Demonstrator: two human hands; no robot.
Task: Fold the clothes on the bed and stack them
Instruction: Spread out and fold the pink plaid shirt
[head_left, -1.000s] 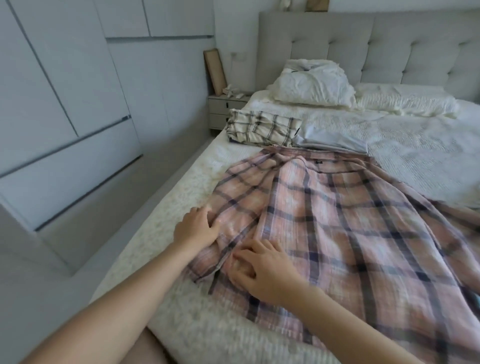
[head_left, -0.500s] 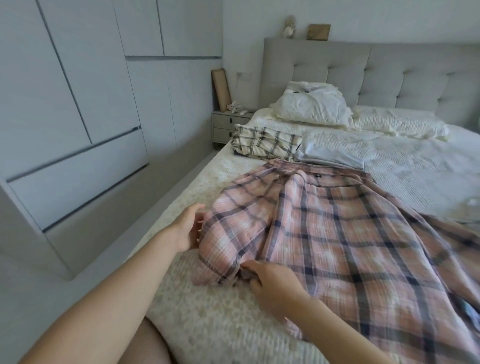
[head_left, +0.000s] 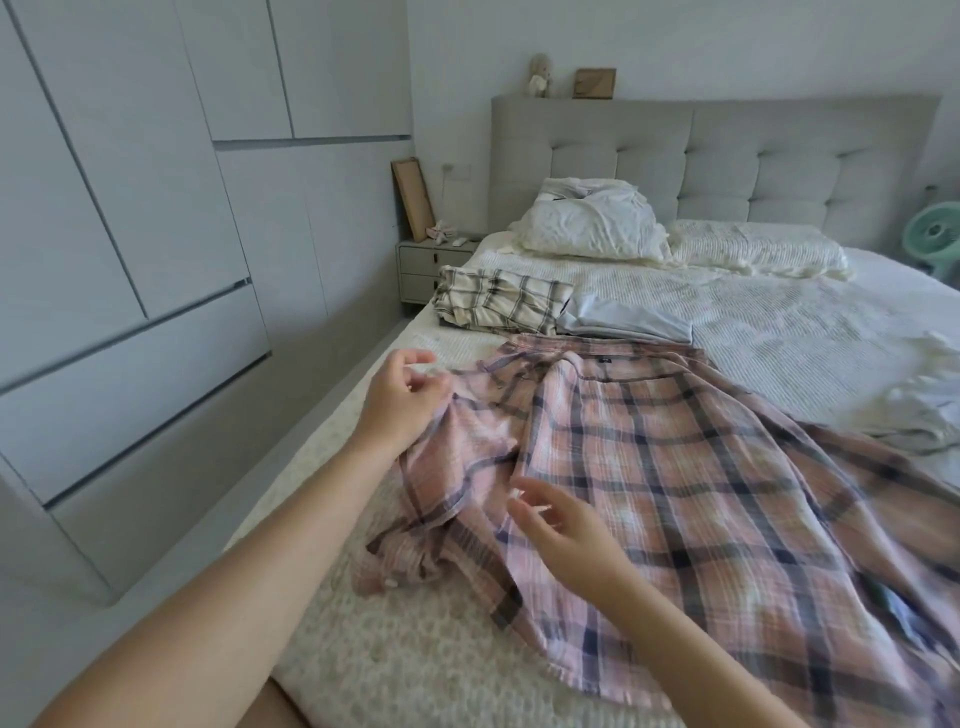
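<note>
Pink-and-navy plaid cotton shirt (head_left: 675, 493) lay spread back-up across the near side of the white textured bed (head_left: 805, 332), its collar toward the headboard. A second before, both hands had been pressed on its left sleeve; half a second before, the right had pinched the bunched sleeve while the left cupped its outer edge. Now both had let go. The left hand (head_left: 402, 400) hovered over the shoulder seam, fingers loosely curled and apart, holding nothing, its heel just brushing the cloth. The right hand (head_left: 561, 525) hung above the shirt's side, fingers spread and relaxed. The sleeve (head_left: 415, 540) lay crumpled at the mattress edge, not folded across the back, so that fold probably needed redoing. Beyond the collar sat a folded cream checked garment (head_left: 501, 306) beside a folded pale grey one (head_left: 623, 322), likely the stack the shirt would join.
</note>
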